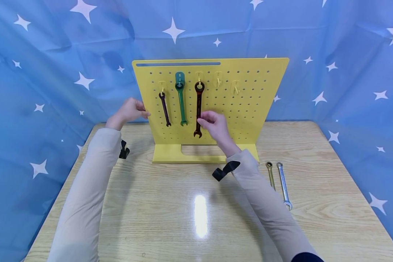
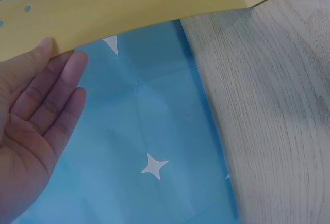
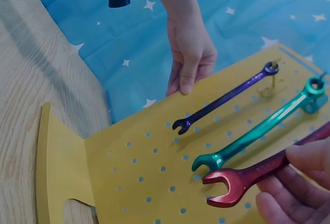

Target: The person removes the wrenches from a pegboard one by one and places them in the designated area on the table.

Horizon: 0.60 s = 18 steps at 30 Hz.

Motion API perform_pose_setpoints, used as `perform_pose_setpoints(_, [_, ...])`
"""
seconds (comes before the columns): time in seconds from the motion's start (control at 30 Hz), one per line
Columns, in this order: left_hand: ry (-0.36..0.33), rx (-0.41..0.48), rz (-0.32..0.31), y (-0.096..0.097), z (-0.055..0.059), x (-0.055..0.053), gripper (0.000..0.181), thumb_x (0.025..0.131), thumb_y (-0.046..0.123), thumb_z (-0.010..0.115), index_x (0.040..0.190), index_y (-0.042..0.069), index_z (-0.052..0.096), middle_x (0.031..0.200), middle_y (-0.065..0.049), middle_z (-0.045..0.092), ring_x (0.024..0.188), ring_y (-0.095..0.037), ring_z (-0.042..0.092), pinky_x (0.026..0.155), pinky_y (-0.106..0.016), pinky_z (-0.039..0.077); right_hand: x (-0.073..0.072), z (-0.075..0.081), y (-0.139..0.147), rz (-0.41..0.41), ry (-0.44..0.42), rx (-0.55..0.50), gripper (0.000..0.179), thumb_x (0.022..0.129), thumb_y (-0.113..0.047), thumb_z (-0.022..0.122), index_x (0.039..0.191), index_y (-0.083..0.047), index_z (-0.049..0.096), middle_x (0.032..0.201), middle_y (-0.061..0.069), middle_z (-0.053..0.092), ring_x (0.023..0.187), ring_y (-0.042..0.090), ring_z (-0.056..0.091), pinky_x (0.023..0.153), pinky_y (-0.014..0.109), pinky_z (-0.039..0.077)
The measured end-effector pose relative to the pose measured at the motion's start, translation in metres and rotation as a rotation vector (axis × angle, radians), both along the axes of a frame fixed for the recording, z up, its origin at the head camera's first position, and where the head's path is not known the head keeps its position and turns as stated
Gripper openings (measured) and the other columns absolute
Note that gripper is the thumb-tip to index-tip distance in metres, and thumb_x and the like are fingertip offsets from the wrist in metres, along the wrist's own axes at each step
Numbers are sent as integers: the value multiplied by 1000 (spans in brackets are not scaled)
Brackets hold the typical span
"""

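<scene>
A yellow pegboard stands upright on its base. My left hand pinches its left edge, thumb on the front face and fingers behind. With thumb and fingers, my right hand holds a dark red combination wrench by its shaft. The ring end of this wrench is on a yellow hook, and its open end points down. To its left hang a green wrench on a teal hook and a smaller purple wrench on another yellow hook.
Two more yellow hooks, a middle one and a right one, carry nothing. On the wooden table, a brass-coloured wrench and a silver wrench lie by my right forearm. Behind hangs a blue curtain with white stars.
</scene>
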State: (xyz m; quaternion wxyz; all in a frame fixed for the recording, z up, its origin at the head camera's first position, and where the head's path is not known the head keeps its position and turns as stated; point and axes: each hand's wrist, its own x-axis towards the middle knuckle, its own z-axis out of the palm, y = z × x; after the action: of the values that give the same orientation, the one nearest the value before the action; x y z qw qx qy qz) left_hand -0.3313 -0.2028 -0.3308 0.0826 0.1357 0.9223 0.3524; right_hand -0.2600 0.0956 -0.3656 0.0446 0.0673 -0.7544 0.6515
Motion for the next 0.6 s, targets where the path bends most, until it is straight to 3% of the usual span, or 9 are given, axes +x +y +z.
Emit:
perform_pose_setpoints(0.2, [-2, -1, -1, 0, 0, 0, 18, 89, 6, 63, 96, -9, 67, 82, -17, 70, 76, -23, 66, 92, -48, 43, 6, 1, 0, 8, -5, -33, 20, 87, 0, 64, 104, 9, 63, 88, 7, 66, 72, 7, 60, 72, 30, 55])
perform_pose_setpoints(0.43, [3, -8, 5, 1, 1, 1, 17, 89, 6, 63, 95, -9, 68, 82, -17, 70, 76, -23, 66, 90, -47, 45, 11, 2, 2, 17, 14, -50, 20, 87, 1, 64, 104, 11, 63, 81, 0, 65, 71, 6, 61, 68, 25, 55])
perform_pose_setpoints(0.6, [0, -3, 6, 1, 1, 1, 18, 89, 6, 64, 96, -10, 68, 82, -16, 71, 76, -23, 66, 92, -48, 44, 15, 4, 2, 21, 15, -58, 19, 86, 2, 64, 103, 11, 63, 82, 5, 65, 69, 6, 60, 67, 25, 55])
